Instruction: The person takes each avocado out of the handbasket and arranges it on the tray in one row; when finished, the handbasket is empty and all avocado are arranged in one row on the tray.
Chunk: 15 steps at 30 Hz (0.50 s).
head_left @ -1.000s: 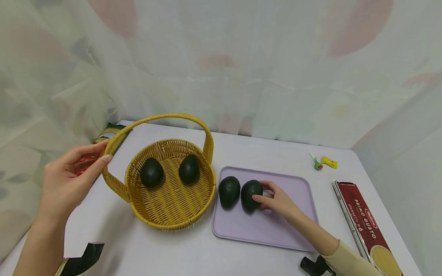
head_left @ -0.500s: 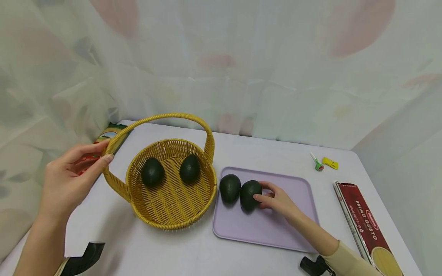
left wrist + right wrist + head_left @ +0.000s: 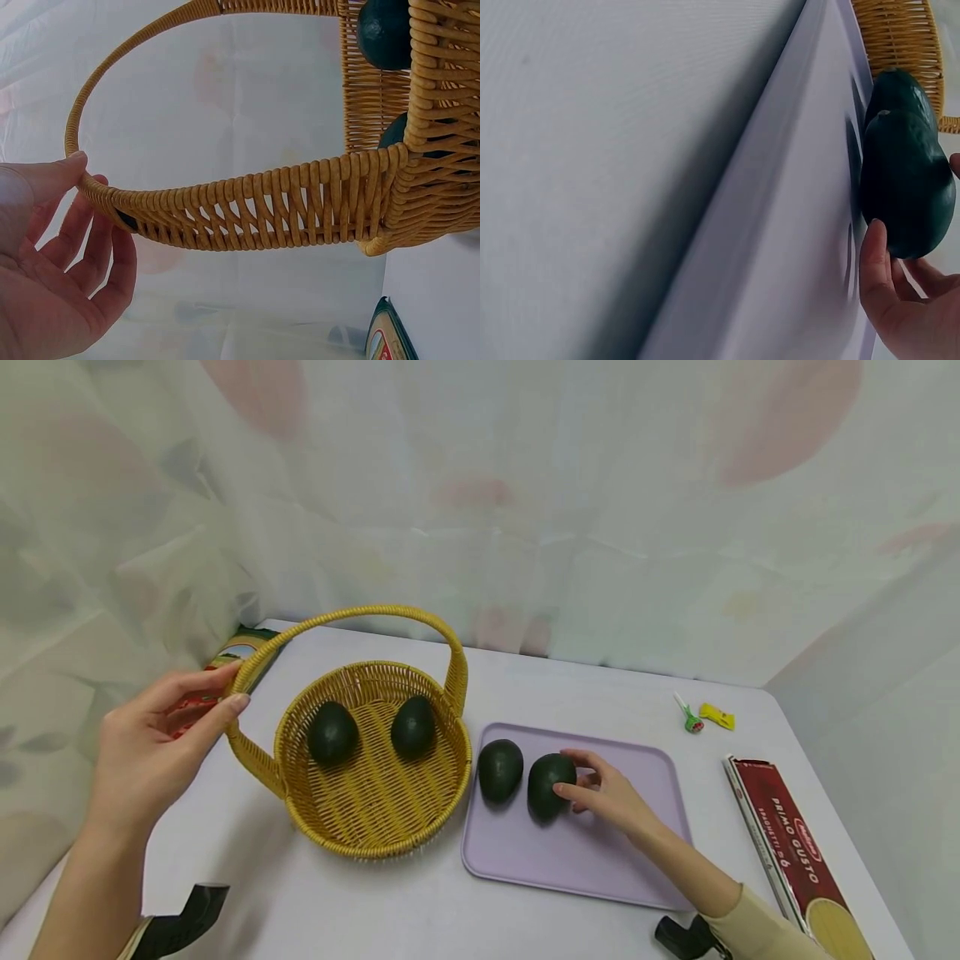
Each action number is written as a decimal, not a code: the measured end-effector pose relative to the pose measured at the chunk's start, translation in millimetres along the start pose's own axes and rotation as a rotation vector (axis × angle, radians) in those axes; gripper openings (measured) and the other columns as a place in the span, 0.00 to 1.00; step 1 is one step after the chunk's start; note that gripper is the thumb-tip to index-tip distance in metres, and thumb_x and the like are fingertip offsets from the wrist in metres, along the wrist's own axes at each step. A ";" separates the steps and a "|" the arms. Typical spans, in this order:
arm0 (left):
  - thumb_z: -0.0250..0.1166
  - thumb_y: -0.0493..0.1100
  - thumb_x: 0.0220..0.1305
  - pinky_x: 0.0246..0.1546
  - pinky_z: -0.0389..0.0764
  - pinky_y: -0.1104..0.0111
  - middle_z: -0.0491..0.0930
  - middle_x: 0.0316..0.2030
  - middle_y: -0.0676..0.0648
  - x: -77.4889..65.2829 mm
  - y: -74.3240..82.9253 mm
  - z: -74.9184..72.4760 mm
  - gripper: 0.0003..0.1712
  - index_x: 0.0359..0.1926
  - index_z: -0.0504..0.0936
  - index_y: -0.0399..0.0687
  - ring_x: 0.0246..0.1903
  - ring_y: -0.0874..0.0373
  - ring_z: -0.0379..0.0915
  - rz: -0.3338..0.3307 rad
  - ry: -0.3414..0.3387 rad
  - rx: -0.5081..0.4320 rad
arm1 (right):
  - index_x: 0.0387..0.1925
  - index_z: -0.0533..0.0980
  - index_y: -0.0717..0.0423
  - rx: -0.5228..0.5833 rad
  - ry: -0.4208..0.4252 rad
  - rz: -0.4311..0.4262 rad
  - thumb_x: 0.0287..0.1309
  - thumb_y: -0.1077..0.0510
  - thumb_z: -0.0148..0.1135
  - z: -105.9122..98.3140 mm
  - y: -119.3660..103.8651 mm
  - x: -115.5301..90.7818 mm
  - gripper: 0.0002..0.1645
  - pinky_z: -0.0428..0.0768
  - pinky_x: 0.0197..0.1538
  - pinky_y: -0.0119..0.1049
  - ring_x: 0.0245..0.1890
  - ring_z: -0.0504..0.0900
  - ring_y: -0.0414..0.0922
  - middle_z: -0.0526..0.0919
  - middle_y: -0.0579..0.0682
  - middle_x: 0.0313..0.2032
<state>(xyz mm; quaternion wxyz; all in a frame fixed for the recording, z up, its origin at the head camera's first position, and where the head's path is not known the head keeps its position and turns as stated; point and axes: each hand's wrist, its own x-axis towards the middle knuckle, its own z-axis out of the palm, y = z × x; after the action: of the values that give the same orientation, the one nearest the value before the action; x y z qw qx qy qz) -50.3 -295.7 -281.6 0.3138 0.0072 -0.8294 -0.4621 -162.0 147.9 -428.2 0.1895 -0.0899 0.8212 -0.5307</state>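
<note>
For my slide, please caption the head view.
Left hand grips the handle of a yellow basket holding two avocados; right hand holds another avocado at a lilac tray.

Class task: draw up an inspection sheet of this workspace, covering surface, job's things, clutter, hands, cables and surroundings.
Surface: white tabletop, bearing a flat lilac rectangular tray.
Job's things: round yellow woven basket containing two dark-green oval avocados; third avocado on the tray; fourth avocado held, tray contact unclear.
Clutter: green-wrapped lollipop, small yellow wrapped sweet, long red spaghetti packet, partly hidden green-and-red packet.
Hands: left hand grips the basket's woven handle; right hand holds the fourth avocado.
Cables: nothing clearly seen.
Surroundings: pale patterned sheeting behind the table.
</note>
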 end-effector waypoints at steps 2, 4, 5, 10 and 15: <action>0.67 0.23 0.55 0.39 0.78 0.83 0.84 0.47 0.56 0.1 0.5 0.2 0.18 0.49 0.82 0.29 0.37 0.66 0.80 -0.002 0.001 0.012 | 0.65 0.69 0.54 0.006 0.000 -0.001 0.53 0.50 0.71 -0.5 -0.9 -0.4 0.38 0.83 0.40 0.39 0.43 0.79 0.46 0.71 0.56 0.62; 0.67 0.24 0.55 0.39 0.78 0.83 0.84 0.47 0.57 0.2 0.8 0.2 0.18 0.49 0.82 0.29 0.37 0.65 0.80 -0.005 0.000 0.018 | 0.65 0.69 0.54 0.001 0.000 -0.002 0.53 0.50 0.71 -1.2 -1.5 -1.0 0.39 0.82 0.40 0.38 0.43 0.79 0.46 0.71 0.56 0.63; 0.67 0.24 0.55 0.39 0.78 0.83 0.84 0.47 0.57 0.3 0.8 0.2 0.18 0.49 0.82 0.30 0.37 0.65 0.80 -0.005 -0.001 0.025 | 0.65 0.69 0.54 -0.005 0.002 -0.003 0.53 0.50 0.71 -1.6 -1.7 -1.3 0.39 0.82 0.41 0.38 0.42 0.79 0.46 0.71 0.55 0.63; 0.67 0.24 0.55 0.40 0.78 0.83 0.84 0.47 0.58 0.4 0.4 -0.3 0.19 0.50 0.82 0.31 0.37 0.66 0.80 -0.003 -0.007 0.029 | 0.66 0.68 0.55 0.011 0.007 -0.014 0.54 0.51 0.71 -3.3 -2.0 -2.0 0.39 0.80 0.43 0.39 0.41 0.80 0.46 0.71 0.55 0.63; 0.67 0.23 0.55 0.40 0.78 0.83 0.84 0.46 0.57 0.2 -2.5 -1.1 0.19 0.50 0.82 0.30 0.37 0.65 0.80 0.006 -0.013 -0.003 | 0.65 0.68 0.58 0.136 -0.030 0.005 0.54 0.55 0.71 -0.6 0.3 -0.8 0.38 0.84 0.44 0.40 0.49 0.78 0.48 0.69 0.58 0.64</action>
<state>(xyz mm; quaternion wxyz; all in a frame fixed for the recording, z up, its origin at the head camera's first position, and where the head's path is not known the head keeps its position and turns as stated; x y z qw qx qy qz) -50.6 -298.0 -283.0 0.3098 0.0011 -0.8309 -0.4622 -161.5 148.8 -428.0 0.2088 -0.0827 0.7804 -0.5835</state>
